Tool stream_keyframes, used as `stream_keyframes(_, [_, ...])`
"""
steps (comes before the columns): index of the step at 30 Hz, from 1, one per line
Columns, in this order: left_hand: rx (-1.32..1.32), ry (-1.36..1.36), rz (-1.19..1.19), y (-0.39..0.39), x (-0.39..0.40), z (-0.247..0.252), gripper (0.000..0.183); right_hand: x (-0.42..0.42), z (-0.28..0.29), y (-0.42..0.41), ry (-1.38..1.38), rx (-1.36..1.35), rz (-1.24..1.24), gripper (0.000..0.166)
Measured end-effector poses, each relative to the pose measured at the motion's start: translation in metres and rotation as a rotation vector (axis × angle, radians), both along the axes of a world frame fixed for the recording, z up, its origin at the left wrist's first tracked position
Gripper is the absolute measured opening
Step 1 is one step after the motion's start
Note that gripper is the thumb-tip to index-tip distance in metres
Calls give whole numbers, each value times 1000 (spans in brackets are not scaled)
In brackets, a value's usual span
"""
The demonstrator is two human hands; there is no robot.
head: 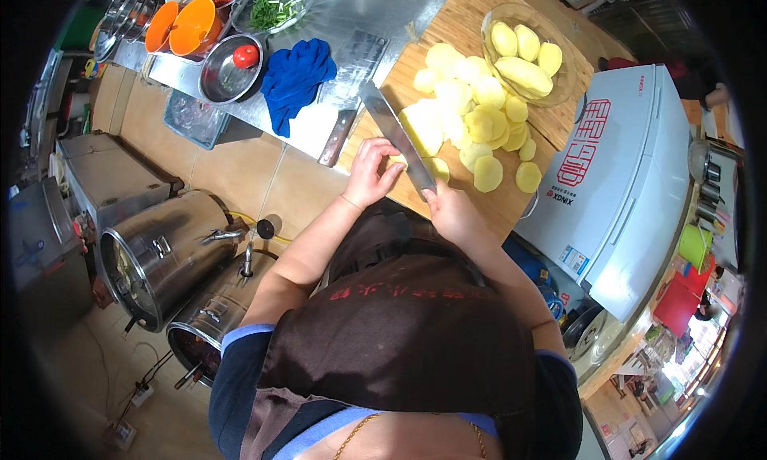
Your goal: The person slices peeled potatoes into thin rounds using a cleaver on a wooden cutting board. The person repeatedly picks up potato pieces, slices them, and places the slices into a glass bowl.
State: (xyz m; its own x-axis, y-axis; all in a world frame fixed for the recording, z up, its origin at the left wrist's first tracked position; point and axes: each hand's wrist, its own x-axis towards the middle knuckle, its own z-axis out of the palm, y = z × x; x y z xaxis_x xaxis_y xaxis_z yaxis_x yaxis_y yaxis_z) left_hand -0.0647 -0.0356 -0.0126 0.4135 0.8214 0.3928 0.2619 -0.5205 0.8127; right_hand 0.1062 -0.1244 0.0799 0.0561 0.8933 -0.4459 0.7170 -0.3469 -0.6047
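Observation:
My right hand [452, 214] grips a wide-bladed kitchen knife [396, 137] near the front edge of a wooden cutting board [497, 215]. Just left of the blade, my left hand [374, 175] has its curled fingertips on a small piece of potato [398, 160]. Many peeled potato slices [452, 100] lie spread and piled on the board beyond the knife, and a few lie apart [488, 173] on its right. Several whole peeled potatoes [524, 76] sit in a clear bowl [560, 94] at the board's far right.
Left of the board, a second cleaver [338, 137] and a blue cloth [298, 79] lie on the steel counter. Beside them stand a metal bowl [207, 79] holding a tomato [245, 56], orange bowls [195, 27] and cut greens [275, 8]. A white freezer [605, 130] stands at right, steel barrels [174, 250] at left.

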Motion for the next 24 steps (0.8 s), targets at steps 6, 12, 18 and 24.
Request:
stream_keyframes(6, [37,25,-35,0,0,1,30,-9,-17,11,-16,-19,-26,29])
stream_keyframes(12, [102,97,-80,-2,4,10,35,2,-23,10,100,16,-67,27])
stream_keyframes(18, [84,210,-5,-3,15,12,28,16,-4,9,91,103,-196,26])
stream_keyframes(24, [-181,111,-18,5,42,18,24,59,38,-16,108,92,-388,28])
